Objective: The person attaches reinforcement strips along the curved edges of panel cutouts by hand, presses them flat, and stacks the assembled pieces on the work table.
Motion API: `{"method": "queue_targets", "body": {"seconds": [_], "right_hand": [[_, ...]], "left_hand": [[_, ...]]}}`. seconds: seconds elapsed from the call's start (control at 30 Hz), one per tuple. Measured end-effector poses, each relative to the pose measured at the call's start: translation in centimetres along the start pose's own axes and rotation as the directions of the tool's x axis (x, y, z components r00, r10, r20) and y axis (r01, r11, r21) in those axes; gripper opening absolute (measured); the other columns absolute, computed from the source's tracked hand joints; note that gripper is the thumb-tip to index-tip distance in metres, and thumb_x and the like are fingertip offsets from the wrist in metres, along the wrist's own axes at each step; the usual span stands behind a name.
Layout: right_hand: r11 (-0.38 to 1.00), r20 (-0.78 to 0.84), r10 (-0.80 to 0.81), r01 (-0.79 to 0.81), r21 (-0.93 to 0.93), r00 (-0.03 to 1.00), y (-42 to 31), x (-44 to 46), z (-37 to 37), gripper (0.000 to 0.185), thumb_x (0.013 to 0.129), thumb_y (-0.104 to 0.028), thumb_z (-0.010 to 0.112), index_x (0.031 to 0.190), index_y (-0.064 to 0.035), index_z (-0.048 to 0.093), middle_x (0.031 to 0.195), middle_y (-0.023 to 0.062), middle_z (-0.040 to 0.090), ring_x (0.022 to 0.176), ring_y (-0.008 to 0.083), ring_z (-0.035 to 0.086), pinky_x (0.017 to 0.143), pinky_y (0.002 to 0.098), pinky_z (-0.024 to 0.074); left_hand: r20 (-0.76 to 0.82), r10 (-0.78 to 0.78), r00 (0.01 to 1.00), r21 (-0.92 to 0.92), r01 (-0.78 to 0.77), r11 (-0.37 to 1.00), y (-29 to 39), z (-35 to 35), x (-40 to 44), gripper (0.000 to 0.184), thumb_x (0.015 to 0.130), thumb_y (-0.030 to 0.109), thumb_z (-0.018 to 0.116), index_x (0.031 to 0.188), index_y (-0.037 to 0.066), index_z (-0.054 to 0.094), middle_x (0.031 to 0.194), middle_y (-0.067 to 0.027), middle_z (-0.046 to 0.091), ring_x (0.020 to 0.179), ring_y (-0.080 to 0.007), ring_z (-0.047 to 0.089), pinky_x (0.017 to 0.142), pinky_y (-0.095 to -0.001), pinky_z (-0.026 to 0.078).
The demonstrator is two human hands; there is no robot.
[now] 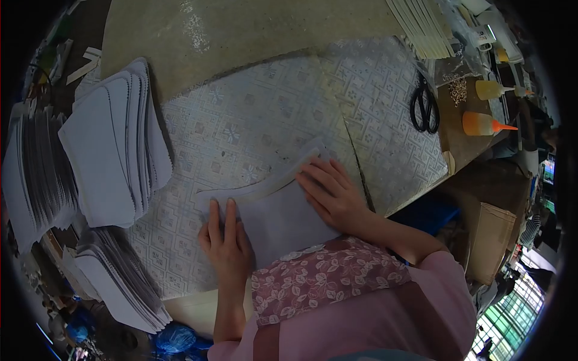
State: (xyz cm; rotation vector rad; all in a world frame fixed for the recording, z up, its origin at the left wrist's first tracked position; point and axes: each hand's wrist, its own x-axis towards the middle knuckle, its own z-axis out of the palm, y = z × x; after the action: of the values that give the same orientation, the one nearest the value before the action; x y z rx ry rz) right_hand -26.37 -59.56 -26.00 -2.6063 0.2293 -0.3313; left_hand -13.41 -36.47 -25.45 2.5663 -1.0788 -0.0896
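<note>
A pale grey-white cut piece of sheet material (283,219) lies on the patterned table covering in front of me, its far edge curved with a strip along it. My left hand (227,243) rests on its left end, index and middle fingers stretched towards that edge. At the right end, my right hand (333,194) lies flat with fingers extended over the strip. Neither hand grips anything that I can see. The near side of the piece meets my flowered apron (328,274).
Stacks of similar cut pieces (99,144) stand at the left. Black scissors (425,108), a bottle with an orange tip (481,124), a yellowish bottle (489,89) and pale strips (421,27) lie at the right. A cardboard box (492,240) sits beyond the table's right edge.
</note>
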Motion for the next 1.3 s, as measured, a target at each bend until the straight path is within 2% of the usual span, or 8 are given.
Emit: {"method": "queue_targets", "body": {"seconds": [0.17, 0.37, 0.7, 0.8, 1.0, 1.3], "right_hand": [[0.999, 0.048, 0.045, -0.044, -0.012, 0.998, 0.1, 0.0, 0.4, 0.049, 0.090, -0.013, 0.068, 0.136, -0.0025, 0.056, 0.147, 0.0134, 0.048, 0.141, 0.0317, 0.043, 0.116, 0.0513, 0.0327], [0.999, 0.043, 0.039, -0.039, 0.007, 0.998, 0.4, -0.2, 0.8, 0.051, 0.090, -0.014, 0.068, 0.138, -0.0022, 0.055, 0.147, 0.0140, 0.047, 0.142, 0.0322, 0.041, 0.117, 0.0518, 0.0319], [0.998, 0.034, 0.063, -0.063, -0.007, 0.997, 0.3, -0.2, 0.9, 0.050, 0.090, -0.011, 0.066, 0.138, -0.0029, 0.055, 0.146, 0.0145, 0.048, 0.140, 0.0323, 0.045, 0.116, 0.0525, 0.0330], [0.998, 0.045, 0.066, -0.066, 0.001, 0.997, 0.3, -0.2, 1.1, 0.049, 0.091, -0.009, 0.064, 0.139, -0.0035, 0.055, 0.146, 0.0150, 0.049, 0.139, 0.0334, 0.046, 0.115, 0.0536, 0.0331], [0.999, 0.044, 0.048, -0.046, -0.027, 0.998, 0.4, -0.2, 1.3, 0.048, 0.093, -0.009, 0.062, 0.140, -0.0036, 0.054, 0.146, 0.0153, 0.049, 0.139, 0.0352, 0.045, 0.114, 0.0552, 0.0322], [0.998, 0.046, 0.053, -0.051, -0.036, 0.998, 0.4, -0.2, 1.2, 0.047, 0.093, -0.009, 0.062, 0.139, -0.0032, 0.056, 0.146, 0.0154, 0.050, 0.139, 0.0355, 0.045, 0.115, 0.0544, 0.0323]], "left_hand": [[0.006, -0.012, 1.000, -0.013, 0.012, 1.000, 0.0, 0.1, -0.1, 0.043, 0.094, 0.004, 0.059, 0.136, 0.011, 0.063, 0.149, -0.0161, 0.050, 0.111, -0.0330, 0.048, 0.098, -0.0417, 0.042], [0.004, -0.013, 1.000, 0.006, 0.012, 1.000, 0.0, 0.2, -0.1, 0.042, 0.095, 0.004, 0.058, 0.136, 0.011, 0.063, 0.148, -0.0163, 0.050, 0.111, -0.0329, 0.048, 0.098, -0.0411, 0.042], [-0.008, 0.003, 1.000, 0.009, -0.003, 1.000, -0.1, 0.1, 0.0, 0.043, 0.093, 0.004, 0.061, 0.135, 0.011, 0.064, 0.147, -0.0160, 0.052, 0.109, -0.0331, 0.049, 0.098, -0.0414, 0.042], [-0.014, 0.003, 1.000, -0.007, -0.003, 1.000, -0.4, 0.0, 0.1, 0.044, 0.091, 0.009, 0.066, 0.135, 0.015, 0.064, 0.146, -0.0135, 0.053, 0.103, -0.0304, 0.052, 0.096, -0.0396, 0.043], [-0.078, -0.009, 0.997, -0.036, 0.006, 0.999, -0.7, 0.5, -0.2, 0.046, 0.088, 0.011, 0.069, 0.134, 0.017, 0.065, 0.145, -0.0091, 0.054, 0.098, -0.0255, 0.054, 0.093, -0.0377, 0.043], [-0.059, -0.027, 0.998, -0.057, 0.024, 0.998, -0.7, 0.5, -0.2, 0.049, 0.088, 0.011, 0.068, 0.136, 0.019, 0.063, 0.147, -0.0077, 0.052, 0.102, -0.0249, 0.053, 0.094, -0.0380, 0.042]]}}
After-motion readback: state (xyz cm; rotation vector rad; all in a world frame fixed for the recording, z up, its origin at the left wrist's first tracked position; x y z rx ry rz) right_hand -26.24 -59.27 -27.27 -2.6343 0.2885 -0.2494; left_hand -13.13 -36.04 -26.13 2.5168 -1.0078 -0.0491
